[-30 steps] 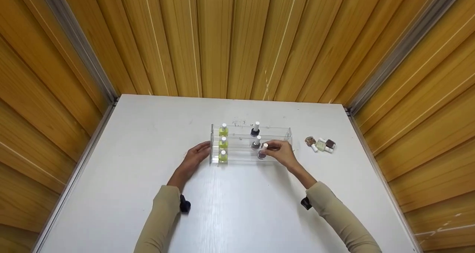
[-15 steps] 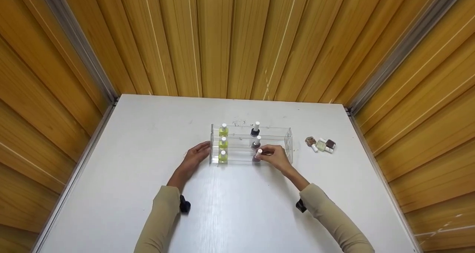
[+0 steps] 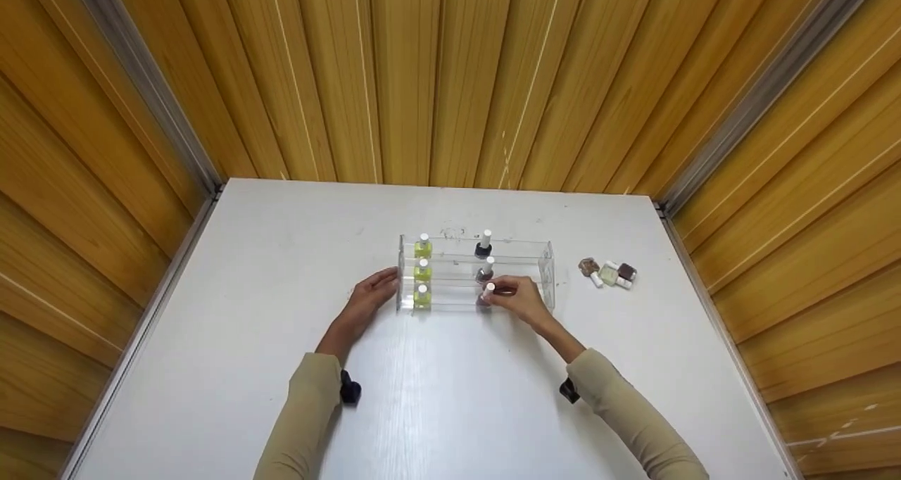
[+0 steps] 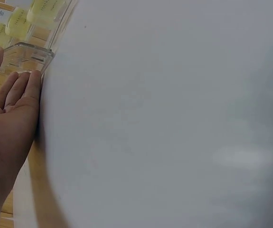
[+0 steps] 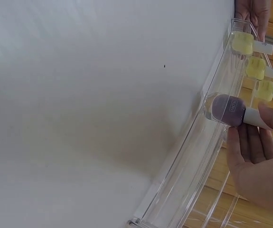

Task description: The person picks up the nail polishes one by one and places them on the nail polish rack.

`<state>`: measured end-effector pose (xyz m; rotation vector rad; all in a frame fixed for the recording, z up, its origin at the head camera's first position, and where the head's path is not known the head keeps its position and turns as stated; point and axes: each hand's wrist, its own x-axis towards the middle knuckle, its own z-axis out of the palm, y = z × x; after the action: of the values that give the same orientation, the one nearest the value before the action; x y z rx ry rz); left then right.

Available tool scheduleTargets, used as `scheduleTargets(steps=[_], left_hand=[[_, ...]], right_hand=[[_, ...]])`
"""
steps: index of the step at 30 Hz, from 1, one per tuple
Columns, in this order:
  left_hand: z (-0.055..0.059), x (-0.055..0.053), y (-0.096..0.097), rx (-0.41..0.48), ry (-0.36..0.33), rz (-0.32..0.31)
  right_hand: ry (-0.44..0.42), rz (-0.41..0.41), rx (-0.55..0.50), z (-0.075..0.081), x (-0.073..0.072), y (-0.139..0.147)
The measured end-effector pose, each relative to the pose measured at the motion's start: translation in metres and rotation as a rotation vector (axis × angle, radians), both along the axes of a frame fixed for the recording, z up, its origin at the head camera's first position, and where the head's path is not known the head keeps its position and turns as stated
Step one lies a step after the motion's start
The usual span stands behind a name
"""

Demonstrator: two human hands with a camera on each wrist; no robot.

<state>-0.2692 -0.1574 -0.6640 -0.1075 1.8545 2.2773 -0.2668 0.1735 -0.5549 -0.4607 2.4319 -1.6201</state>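
A clear tiered acrylic rack stands on the white table. My right hand pinches the white cap of a purple nail polish bottle, which stands upright at the lowest, front tier. Behind it, two dark nail polish bottles stand on the upper tiers, the top one nearly black. At the rack's left end, three yellow bottles with white caps form a column, one per tier. My left hand rests with extended fingers against the rack's left side panel.
To the right of the rack, several small bottles lie in a loose group on the table, among them a brown glittery one, a pale one and a dark red one. Yellow wood-look panels wall the table's back and sides.
My right hand has moved slightly left and down with the purple nail polish bottle, bringing it in line with the two dark bottles behind. My left hand has stayed at the rack's side.
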Motion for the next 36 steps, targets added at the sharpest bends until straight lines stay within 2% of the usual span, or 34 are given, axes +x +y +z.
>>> scheduleTargets(steps=[6, 9, 12, 18, 24, 27, 30, 33, 36], left_hand=[[0.002, 0.0, 0.002, -0.01, -0.014, 0.011], [0.002, 0.003, 0.002, -0.026, -0.014, 0.012], [0.001, 0.004, 0.001, -0.029, -0.013, 0.009], [0.001, 0.002, 0.0, -0.021, -0.008, 0.0], [0.0, 0.002, -0.002, -0.019, -0.011, -0.008], [-0.001, 0.002, -0.001, -0.012, -0.017, -0.011], [-0.002, 0.002, 0.002, -0.006, -0.015, -0.011], [-0.001, 0.002, 0.003, -0.007, -0.009, 0.001], [0.0, 0.0, 0.002, -0.011, 0.002, 0.008]], right_hand=[[0.008, 0.022, -0.003, 0.013, 0.001, 0.015], [0.037, -0.005, 0.025, 0.021, -0.002, 0.033], [0.023, -0.078, 0.013, 0.02, -0.013, 0.059], [-0.031, -0.253, -0.063, 0.005, -0.044, 0.123], [-0.113, -0.5, -0.104, -0.02, -0.055, 0.17], [-0.15, -0.601, -0.064, -0.038, -0.054, 0.181], [-0.19, -0.645, -0.038, -0.051, -0.053, 0.187], [-0.21, -0.674, -0.026, -0.054, -0.054, 0.187], [-0.191, -0.721, -0.004, -0.053, -0.058, 0.185]])
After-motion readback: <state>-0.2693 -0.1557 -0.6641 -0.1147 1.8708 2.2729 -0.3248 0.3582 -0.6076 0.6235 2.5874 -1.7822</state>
